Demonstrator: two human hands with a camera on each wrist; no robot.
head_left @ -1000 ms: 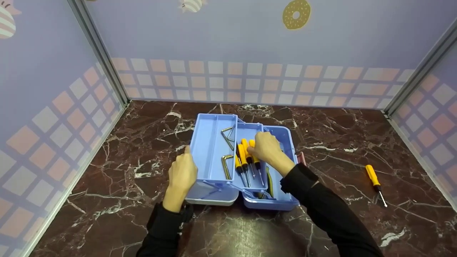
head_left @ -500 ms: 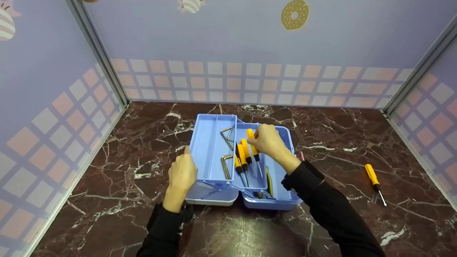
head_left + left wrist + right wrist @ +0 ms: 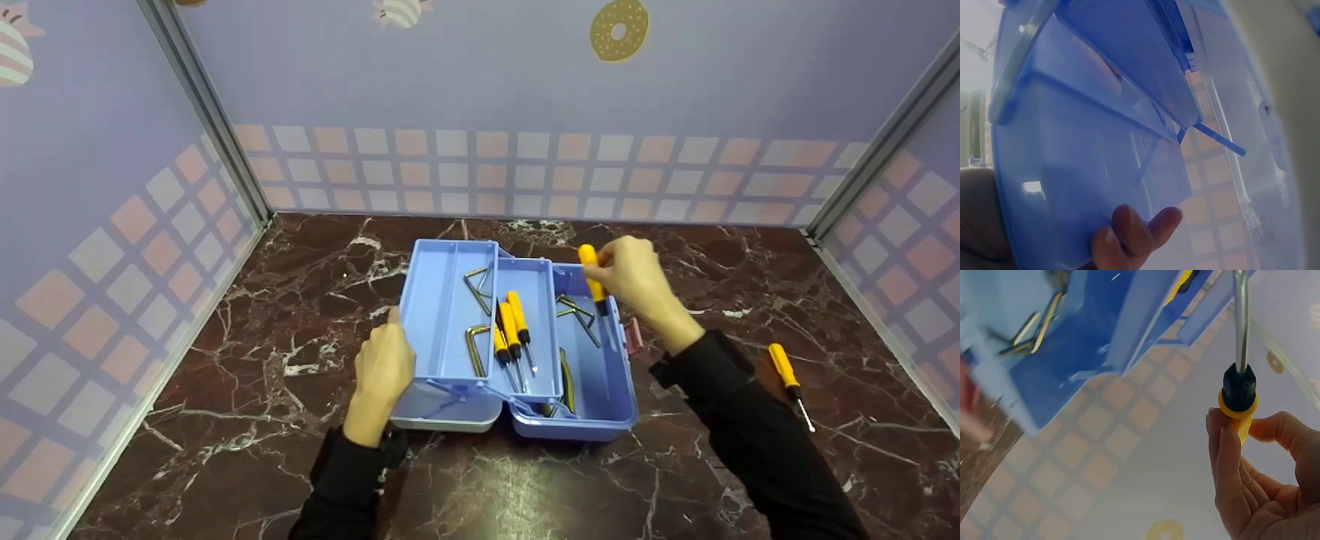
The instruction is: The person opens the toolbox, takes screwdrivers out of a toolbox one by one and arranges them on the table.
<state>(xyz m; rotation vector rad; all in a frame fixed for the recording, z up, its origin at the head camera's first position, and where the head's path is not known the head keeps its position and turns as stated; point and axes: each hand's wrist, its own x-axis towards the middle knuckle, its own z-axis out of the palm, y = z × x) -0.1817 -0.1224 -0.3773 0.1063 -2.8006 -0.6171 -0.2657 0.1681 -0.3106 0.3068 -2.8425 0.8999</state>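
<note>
In the head view my right hand [image 3: 636,279] pinches a yellow-handled screwdriver [image 3: 598,301] above the right side of the blue toolbox [image 3: 574,433], shaft pointing down. The right wrist view shows thumb and fingertips on the yellow handle, below the screwdriver's black collar [image 3: 1239,388]. My left hand [image 3: 384,364] grips the left edge of the raised upper tray [image 3: 427,307]; its curled fingertips [image 3: 1134,230] show against the blue plastic in the left wrist view. Several more yellow screwdrivers [image 3: 511,324] lie in the middle tray [image 3: 535,277].
L-shaped hex keys [image 3: 474,351] lie in the upper tray, and more hex keys [image 3: 581,315] in the right compartment near pliers-like green handles [image 3: 567,382]. A red latch [image 3: 634,335] sticks out at right. Another yellow screwdriver [image 3: 784,369] lies on the marbled table [image 3: 720,465].
My right hand has lifted the screwdriver out of the middle tray and carried it right, over the toolbox's right compartment. My left hand has stayed at the upper tray's edge.
</note>
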